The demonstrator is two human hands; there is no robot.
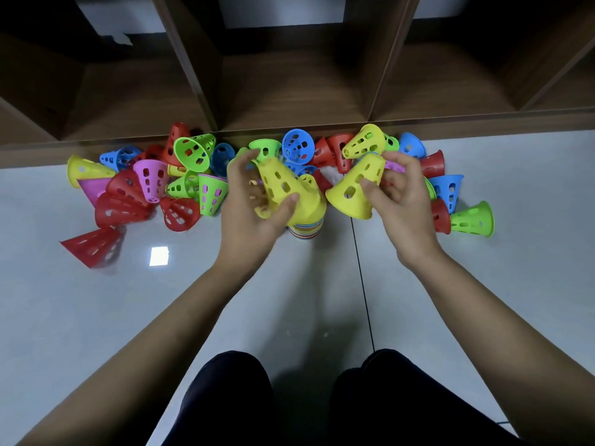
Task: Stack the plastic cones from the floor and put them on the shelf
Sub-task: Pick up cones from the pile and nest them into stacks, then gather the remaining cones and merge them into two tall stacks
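While loose cones (146, 180) litter the floor (96, 317), the grip of the left hand (251, 217) pinches a yellow cone (277, 185); the right hand (404, 201) pinches a second cone (355, 189).

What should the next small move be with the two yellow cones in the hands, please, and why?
Probably tip the left cone upright and lower it onto the stack. The left hand grips it tilted, just beside the stack's yellow top, while the right hand holds the right cone farther to the side, so that one would likely go on afterwards.
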